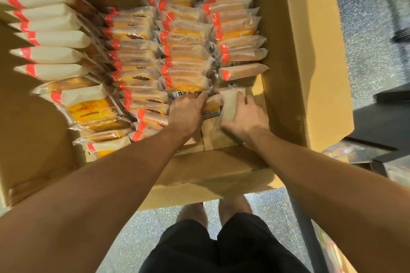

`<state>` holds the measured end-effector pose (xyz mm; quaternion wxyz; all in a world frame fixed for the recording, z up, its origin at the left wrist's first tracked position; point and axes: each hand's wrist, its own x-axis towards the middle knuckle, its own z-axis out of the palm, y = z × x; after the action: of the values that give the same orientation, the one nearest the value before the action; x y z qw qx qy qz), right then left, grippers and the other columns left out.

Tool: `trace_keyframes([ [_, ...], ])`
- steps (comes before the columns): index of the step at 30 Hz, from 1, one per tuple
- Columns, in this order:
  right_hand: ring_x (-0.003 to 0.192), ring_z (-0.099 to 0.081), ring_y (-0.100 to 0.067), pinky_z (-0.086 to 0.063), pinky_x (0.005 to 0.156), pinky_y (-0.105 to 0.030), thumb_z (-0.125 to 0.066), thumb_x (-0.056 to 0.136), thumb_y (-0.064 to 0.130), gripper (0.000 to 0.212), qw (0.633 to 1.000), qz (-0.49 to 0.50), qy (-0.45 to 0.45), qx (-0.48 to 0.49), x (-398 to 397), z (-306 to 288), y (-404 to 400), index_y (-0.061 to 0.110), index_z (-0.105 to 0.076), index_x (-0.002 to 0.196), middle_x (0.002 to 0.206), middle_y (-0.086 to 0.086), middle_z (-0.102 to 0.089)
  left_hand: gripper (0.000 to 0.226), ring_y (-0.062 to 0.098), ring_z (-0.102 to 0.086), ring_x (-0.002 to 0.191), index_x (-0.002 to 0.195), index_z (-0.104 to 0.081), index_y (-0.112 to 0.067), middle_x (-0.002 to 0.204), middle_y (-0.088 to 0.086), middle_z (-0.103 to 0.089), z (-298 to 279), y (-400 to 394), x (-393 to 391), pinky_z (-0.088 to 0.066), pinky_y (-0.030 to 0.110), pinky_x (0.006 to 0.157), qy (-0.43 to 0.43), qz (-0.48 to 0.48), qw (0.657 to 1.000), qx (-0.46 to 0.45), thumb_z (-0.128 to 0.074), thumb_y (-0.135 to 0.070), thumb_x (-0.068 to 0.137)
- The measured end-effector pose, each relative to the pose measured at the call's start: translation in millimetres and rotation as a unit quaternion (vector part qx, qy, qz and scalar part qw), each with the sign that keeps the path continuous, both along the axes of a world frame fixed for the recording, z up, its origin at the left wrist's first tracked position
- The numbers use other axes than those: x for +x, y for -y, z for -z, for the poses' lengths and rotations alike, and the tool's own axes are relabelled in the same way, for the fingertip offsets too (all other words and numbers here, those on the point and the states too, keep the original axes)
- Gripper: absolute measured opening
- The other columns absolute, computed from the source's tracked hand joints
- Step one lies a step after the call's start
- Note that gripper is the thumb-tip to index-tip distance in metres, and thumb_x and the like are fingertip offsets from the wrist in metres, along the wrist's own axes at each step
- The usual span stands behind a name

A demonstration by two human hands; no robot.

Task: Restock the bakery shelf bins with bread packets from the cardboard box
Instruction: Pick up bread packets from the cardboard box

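Head view: an open box [306, 55] is seen from above, packed with rows of bread packets standing on edge, their orange-taped ends turned toward the left. Both hands are reached down into the near right corner, where a patch of bare cardboard floor is exposed. The right hand [246, 115] is curled round a pale packet [230, 104], fingers over its top and thumb low on the near side; this packet is held upright, its long axis running away from the person. The left hand [186, 113] is laid just beside it, fingers pushed down among the ends of the middle row [186, 60] and against a small packet [211, 106] wedged between the two hands; whether anything is truly pinched there cannot be told, since the fingertips are hidden. The hands are close together, parted only by that wedged packet.

The pale packet lies directly under the right hand, so that hand is judged the nearer for a lift, probably straight up past the right wall. The shelf bins are not clearly seen; only a dark frame [377, 117] is visible at the right edge. Most stock remains in the box, so the task seems far from finished.
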<state>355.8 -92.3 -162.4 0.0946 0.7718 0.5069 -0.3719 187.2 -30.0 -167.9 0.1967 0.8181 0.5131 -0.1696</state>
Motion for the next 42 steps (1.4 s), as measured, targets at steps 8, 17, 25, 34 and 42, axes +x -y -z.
trace_keyframes([
  [8,0.123,-0.045,-0.036,-0.044,0.098,-0.053,-0.068,0.079,0.062,0.095,0.997,-0.024,0.080,0.000,-10.2,8.8,-3.2,0.014,-0.023,0.148,0.136,-0.014,-0.036,0.051,0.034,-0.062,0.096,0.129,-0.050,-0.024,0.110,0.008,-0.065,-6.5,-2.5,3.1,-0.049,0.040,0.072,0.004,-0.037,0.999,0.018,-0.064,-0.012,0.081],
  [17,0.125,-0.050,-0.036,-0.042,0.107,-0.046,-0.069,0.082,0.010,0.097,0.999,-0.027,-0.034,-0.008,20.6,-8.1,-1.7,0.029,-0.010,0.157,0.143,-0.014,-0.047,0.052,0.033,-0.060,0.101,0.128,-0.050,-0.023,0.111,0.007,-0.063,-11.3,-1.2,-1.3,-0.049,0.039,0.076,-0.004,-0.043,0.999,0.007,-0.066,-0.015,0.080],
  [25,0.123,-0.052,-0.028,-0.039,0.101,-0.034,-0.051,0.099,0.009,0.047,0.993,0.050,-0.108,0.004,35.7,-23.7,-2.3,0.022,-0.043,0.143,0.136,-0.012,-0.054,0.042,0.035,-0.063,0.095,0.117,-0.056,-0.019,0.108,0.008,-0.067,0.0,16.6,5.0,-0.051,0.040,0.074,0.049,-0.011,0.998,0.035,-0.065,-0.017,0.076],
  [34,0.121,-0.054,-0.029,-0.045,0.101,-0.042,-0.072,0.086,0.034,0.064,0.998,-0.054,0.012,0.036,30.0,-13.9,5.9,0.020,-0.041,0.141,0.138,-0.007,-0.052,0.040,0.034,-0.064,0.095,0.116,-0.057,-0.019,0.108,0.007,-0.068,0.6,14.5,6.2,-0.051,0.040,0.073,0.055,-0.020,0.998,0.036,-0.065,-0.018,0.078],
  [42,0.101,-0.063,-0.038,-0.050,0.084,-0.037,-0.066,0.092,0.025,0.028,0.997,0.032,0.013,0.069,34.4,-50.6,6.6,0.015,-0.055,0.115,0.106,-0.014,-0.067,0.053,0.035,-0.063,0.093,0.128,-0.047,-0.026,0.106,0.009,-0.067,-43.4,2.2,4.7,-0.049,0.039,0.072,0.028,-0.015,0.999,0.009,-0.064,-0.015,0.079],
])
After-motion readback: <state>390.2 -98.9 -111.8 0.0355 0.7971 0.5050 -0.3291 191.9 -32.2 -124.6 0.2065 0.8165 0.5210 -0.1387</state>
